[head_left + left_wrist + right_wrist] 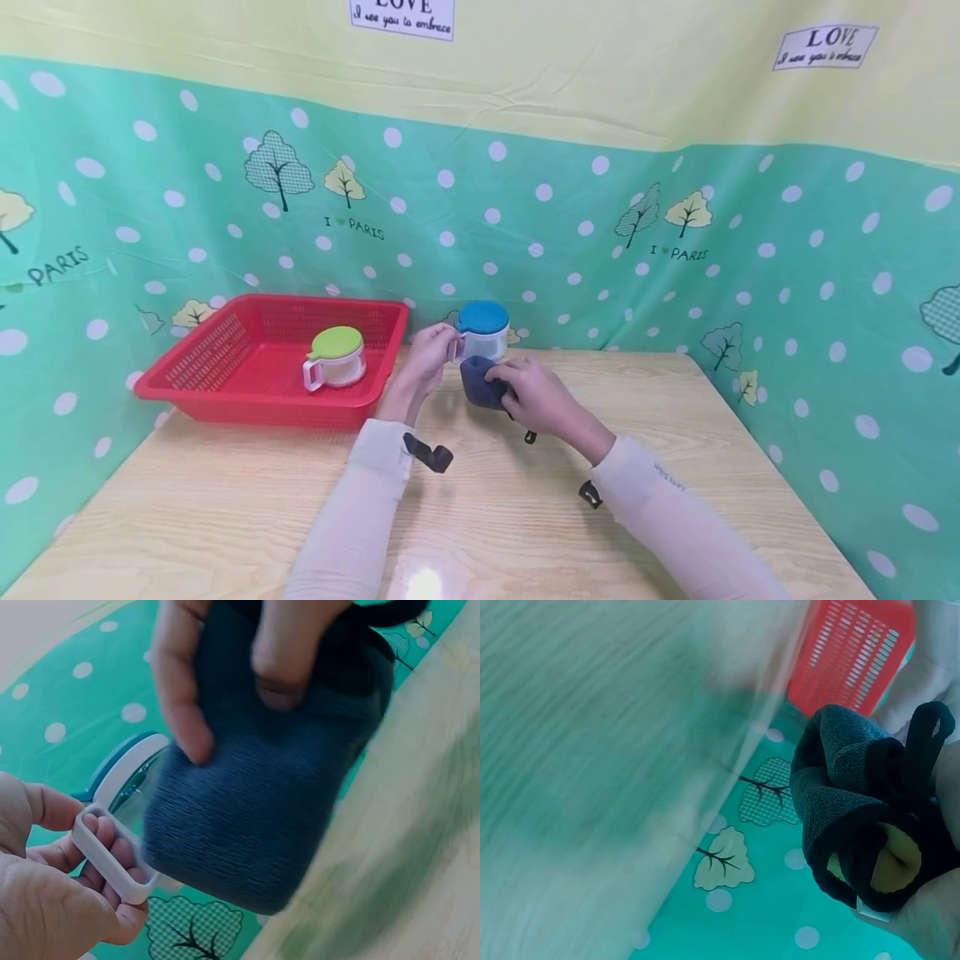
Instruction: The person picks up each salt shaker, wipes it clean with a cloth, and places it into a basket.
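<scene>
My left hand (435,354) grips the white handle (112,859) of a clear jar (489,345) with a blue lid (483,317), held near the back of the table. A folded dark blue cloth (480,385) hangs from my right hand (542,398), pinched between thumb and fingers just in front of the jar. Up close in the left wrist view, the cloth hides part of the jar; whether they touch, I cannot tell. The right wrist view shows the cloth's rolled folds, black trim and a black loop (930,731).
A red plastic basket (270,408) stands at the left, with a clear jar (341,369) with a green lid and white handle inside it. Green polka-dot fabric (543,233) hangs behind the wooden table (645,433) and along its sides.
</scene>
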Available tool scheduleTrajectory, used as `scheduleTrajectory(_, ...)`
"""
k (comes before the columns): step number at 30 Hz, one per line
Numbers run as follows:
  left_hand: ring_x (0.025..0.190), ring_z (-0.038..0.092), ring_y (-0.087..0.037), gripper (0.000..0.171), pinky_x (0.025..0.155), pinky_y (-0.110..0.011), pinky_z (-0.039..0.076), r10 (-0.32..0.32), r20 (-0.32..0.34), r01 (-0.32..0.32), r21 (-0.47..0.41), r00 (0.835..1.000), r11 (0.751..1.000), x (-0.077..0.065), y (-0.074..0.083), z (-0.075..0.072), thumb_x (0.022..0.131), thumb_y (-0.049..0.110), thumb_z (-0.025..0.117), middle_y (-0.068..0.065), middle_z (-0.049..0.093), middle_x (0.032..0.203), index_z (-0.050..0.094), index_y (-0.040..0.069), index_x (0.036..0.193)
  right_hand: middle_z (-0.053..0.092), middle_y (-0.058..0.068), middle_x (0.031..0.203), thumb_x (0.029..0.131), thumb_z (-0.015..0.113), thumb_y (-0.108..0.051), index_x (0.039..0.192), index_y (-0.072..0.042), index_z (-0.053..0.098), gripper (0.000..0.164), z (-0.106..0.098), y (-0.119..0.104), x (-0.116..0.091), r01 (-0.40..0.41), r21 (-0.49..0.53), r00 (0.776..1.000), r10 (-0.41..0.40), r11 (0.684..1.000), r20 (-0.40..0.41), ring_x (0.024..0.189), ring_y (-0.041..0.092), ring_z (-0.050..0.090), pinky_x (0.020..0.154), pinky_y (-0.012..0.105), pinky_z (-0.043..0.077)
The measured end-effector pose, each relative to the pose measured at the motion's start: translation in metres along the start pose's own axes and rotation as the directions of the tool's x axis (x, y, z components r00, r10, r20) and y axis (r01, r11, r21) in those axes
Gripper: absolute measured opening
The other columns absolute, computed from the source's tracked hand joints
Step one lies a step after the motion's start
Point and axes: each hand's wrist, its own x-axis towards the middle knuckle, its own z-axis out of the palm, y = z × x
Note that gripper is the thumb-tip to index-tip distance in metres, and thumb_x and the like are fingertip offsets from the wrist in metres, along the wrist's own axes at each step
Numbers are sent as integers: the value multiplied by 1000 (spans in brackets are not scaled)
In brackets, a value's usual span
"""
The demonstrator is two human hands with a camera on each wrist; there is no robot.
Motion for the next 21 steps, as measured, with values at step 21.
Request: scheduleTrajectory(21,77,52,-18,24,72,-27,43,-46,71,54,-112,996,992,-4,13,0,97,-5,45,-7,53,79,56,2,77,70,13,108,83,67,6,110,-10,75,33,0,44,-7,-55,-17,993,53,998,-105,95,31,63,79,44,55)
